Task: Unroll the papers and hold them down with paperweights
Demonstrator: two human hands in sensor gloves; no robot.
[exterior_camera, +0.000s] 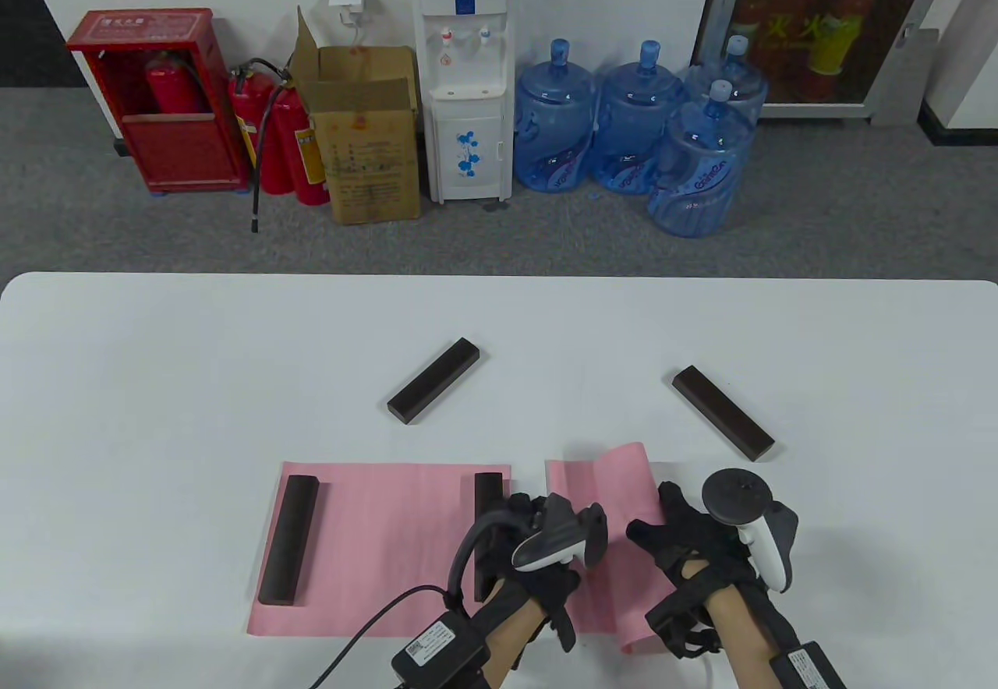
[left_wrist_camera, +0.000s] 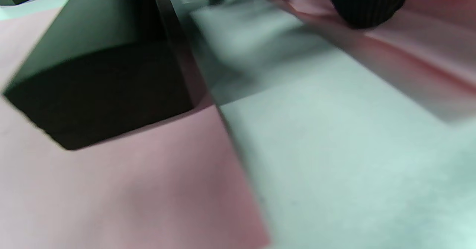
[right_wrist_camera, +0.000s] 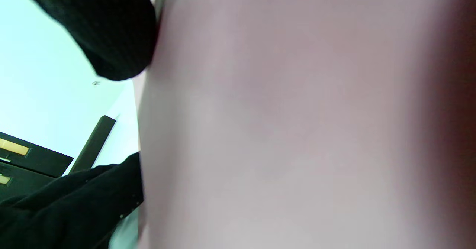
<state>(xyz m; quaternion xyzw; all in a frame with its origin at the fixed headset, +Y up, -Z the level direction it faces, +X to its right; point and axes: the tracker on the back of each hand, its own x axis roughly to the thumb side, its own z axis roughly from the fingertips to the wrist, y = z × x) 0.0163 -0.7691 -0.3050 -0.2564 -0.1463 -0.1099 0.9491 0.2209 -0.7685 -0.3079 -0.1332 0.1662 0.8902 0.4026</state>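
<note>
Your left hand (exterior_camera: 546,556) presses left edge of second pink sheet (exterior_camera: 604,486), lower centre; right hand (exterior_camera: 686,541) flattens curl. Grip closure: cannot tell. Two blocks (exterior_camera: 433,391) wait above.

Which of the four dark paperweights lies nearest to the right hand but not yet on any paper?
The paperweight at the far right, lying diagonally on the bare table just beyond the right hand. The other free one is farther left; the remaining two rest on the left pink paper.
</note>
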